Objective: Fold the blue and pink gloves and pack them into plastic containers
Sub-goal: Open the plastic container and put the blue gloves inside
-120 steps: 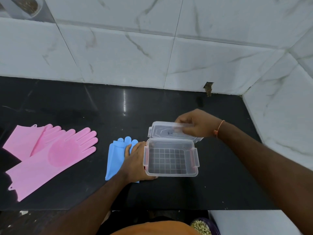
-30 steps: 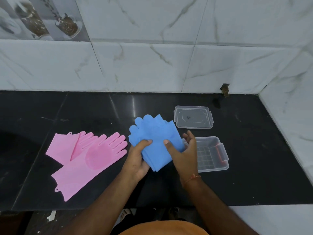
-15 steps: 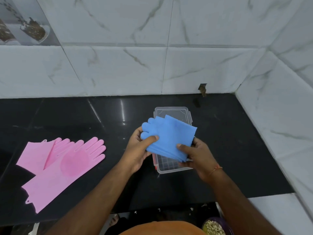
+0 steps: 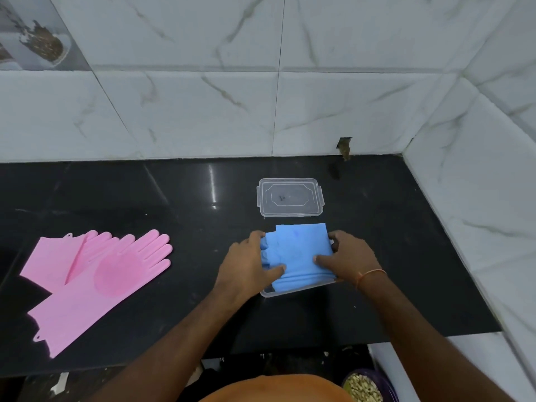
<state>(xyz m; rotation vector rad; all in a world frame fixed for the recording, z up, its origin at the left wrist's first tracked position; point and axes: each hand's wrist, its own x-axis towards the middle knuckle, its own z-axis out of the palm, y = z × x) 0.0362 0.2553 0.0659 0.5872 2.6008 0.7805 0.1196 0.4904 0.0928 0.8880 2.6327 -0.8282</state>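
Black counter, blue gloves filling container

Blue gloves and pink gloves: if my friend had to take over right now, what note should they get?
Left hand: grip on the left edge of the folded blue rubber gloves, thumb on top.
Right hand: grip on their right edge.
Both press the bundle into the clear plastic container on the black countertop; part looks above the rim.
The clear plastic lid lies loose behind the container.
The pink rubber gloves lie flat and unfolded at the left.
Done: blue gloves folded.
Left: seat them, fit the lid, fold and pack the pink pair. No second container is in view.
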